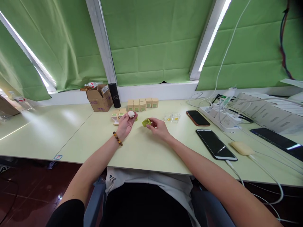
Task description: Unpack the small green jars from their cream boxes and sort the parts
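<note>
In my left hand (126,125), which has a beaded bracelet at the wrist, is a small white rounded piece (131,114), held up on the fingers. A bit of green shows beside those fingertips, partly hidden. My right hand (159,127) pinches a small green hollow cup-like piece (146,123) between thumb and fingers, a short gap away from the left hand. Just behind the left hand lie opened small cardboard boxes (115,115). To the right of my right hand stands a clear plastic tray (172,117) with two round wells, each showing something yellow.
Several small closed boxes (143,105) stand at the back, near a black bottle (115,95) and an open carton (99,98). On the right are two phones (216,144) (198,118), a power strip (220,119), a yellowish charger (241,148) and loose white cables.
</note>
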A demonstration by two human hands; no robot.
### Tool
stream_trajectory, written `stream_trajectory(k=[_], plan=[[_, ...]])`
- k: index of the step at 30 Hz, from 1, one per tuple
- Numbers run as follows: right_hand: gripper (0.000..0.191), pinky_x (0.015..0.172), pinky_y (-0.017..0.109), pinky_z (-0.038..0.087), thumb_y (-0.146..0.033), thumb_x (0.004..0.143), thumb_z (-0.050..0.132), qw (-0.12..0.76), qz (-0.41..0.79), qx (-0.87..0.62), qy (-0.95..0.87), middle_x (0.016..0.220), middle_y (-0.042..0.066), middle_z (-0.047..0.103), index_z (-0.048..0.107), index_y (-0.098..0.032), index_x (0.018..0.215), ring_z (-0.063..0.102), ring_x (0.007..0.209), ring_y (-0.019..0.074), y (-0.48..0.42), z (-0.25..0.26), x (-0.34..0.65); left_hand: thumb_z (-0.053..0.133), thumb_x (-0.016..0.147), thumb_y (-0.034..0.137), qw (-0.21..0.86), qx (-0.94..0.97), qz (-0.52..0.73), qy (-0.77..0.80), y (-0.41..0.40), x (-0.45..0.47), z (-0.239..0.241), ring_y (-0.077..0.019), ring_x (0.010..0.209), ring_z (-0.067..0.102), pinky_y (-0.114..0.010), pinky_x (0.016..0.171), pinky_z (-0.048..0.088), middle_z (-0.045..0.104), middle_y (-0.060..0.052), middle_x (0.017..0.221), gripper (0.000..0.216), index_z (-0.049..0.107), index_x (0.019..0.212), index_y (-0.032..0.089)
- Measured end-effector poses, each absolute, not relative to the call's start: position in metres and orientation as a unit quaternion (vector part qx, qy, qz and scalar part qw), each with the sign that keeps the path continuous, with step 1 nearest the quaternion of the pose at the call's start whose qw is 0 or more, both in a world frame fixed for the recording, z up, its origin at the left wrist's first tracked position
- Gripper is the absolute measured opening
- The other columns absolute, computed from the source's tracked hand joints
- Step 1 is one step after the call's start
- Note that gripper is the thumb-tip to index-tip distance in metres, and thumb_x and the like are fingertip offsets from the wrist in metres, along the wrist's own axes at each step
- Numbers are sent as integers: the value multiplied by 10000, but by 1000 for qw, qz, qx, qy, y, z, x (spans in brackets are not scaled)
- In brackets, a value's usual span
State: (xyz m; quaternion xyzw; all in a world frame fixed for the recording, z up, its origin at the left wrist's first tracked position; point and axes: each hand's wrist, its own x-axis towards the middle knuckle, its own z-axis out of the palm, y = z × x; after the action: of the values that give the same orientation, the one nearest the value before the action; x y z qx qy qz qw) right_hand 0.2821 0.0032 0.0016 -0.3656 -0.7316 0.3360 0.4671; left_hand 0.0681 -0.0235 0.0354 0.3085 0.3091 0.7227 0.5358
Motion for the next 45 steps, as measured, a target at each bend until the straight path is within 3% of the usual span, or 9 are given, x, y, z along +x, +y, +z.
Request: stream_trajectory(k=[8, 11, 16, 20, 22, 25, 30, 37, 45], plan=[[387, 676, 310, 530, -440, 813, 752, 396, 352, -356, -770, 881, 44, 772, 752, -192, 1110, 649, 677, 166, -10, 3, 274, 610, 1056, 362, 518, 339, 716, 323, -22, 67, 33, -201, 1062, 774, -447, 1148, 568, 772, -129, 1088, 226, 662, 1021, 145], [399, 685, 312, 530, -424, 810, 757, 373, 363, -351, -778, 907, 47, 779, 744, -185, 1129, 651, 695, 165, -10, 3, 274, 693, 1003, 426, 491, 390, 706, 329, -17, 63, 28, -200, 1018, 771, -479, 1085, 606, 765, -124, 1122, 287, 659, 1096, 157], [391, 719, 308, 533, -354, 802, 763, 346, 370, -334, -795, 1093, 63, 786, 724, -197, 1158, 638, 744, 147, -11, 4, 275, 875, 819, 437, 408, 462, 689, 381, -7, 64, 34, -197, 1046, 741, -408, 992, 624, 758, -119, 1179, 507, 665, 1185, 157], [378, 713, 297, 520, -296, 797, 749, 330, 361, -324, -810, 1152, 58, 771, 711, -207, 1163, 649, 807, 155, -13, 5, 275, 884, 780, 363, 300, 576, 602, 465, 7, 79, 50, -222, 1026, 729, -396, 964, 602, 779, -120, 1159, 444, 733, 1141, 153], [376, 707, 296, 516, -293, 803, 745, 325, 355, -323, -815, 1129, 58, 768, 707, -206, 1167, 651, 814, 160, -14, 5, 276, 848, 808, 305, 240, 642, 533, 497, 17, 91, 58, -225, 972, 723, -399, 930, 591, 785, -112, 1138, 348, 760, 1111, 158], [372, 702, 294, 511, -284, 803, 755, 319, 345, -324, -821, 1090, 62, 768, 714, -198, 1162, 654, 808, 165, -15, 6, 276, 786, 846, 212, 142, 740, 429, 498, 37, 113, 65, -246, 1073, 692, -389, 952, 559, 775, -97, 1166, 267, 768, 1109, 170], [384, 673, 286, 488, -256, 806, 772, 303, 324, -330, -833, 956, 56, 762, 727, -182, 1180, 642, 737, 162, -17, 7, 277, 738, 910, 241, 62, 816, 280, 503, 65, 149, 65, -261, 1117, 672, -393, 942, 535, 754, -93, 1220, 247, 759, 1146, 170], [376, 648, 294, 473, -262, 806, 768, 285, 333, -341, -832, 806, 40, 724, 747, -142, 1162, 633, 695, 178, -15, 9, 280, 790, 891, 360, 53, 830, 174, 528, 91, 176, 59, -261, 1115, 682, -360, 876, 530, 777, -73, 1194, 300, 772, 1137, 190], [276, 585, 274, 392, -309, 790, 757, 242, 359, -315, -844, 713, 5, 678, 788, -157, 1019, 556, 638, 156, -10, 19, 287, 795, 876, 425, 55, 838, 143, 524, 106, 176, 50, -246, 1049, 698, -357, 923, 516, 787, -64, 1121, 317, 787, 1094, 195]])
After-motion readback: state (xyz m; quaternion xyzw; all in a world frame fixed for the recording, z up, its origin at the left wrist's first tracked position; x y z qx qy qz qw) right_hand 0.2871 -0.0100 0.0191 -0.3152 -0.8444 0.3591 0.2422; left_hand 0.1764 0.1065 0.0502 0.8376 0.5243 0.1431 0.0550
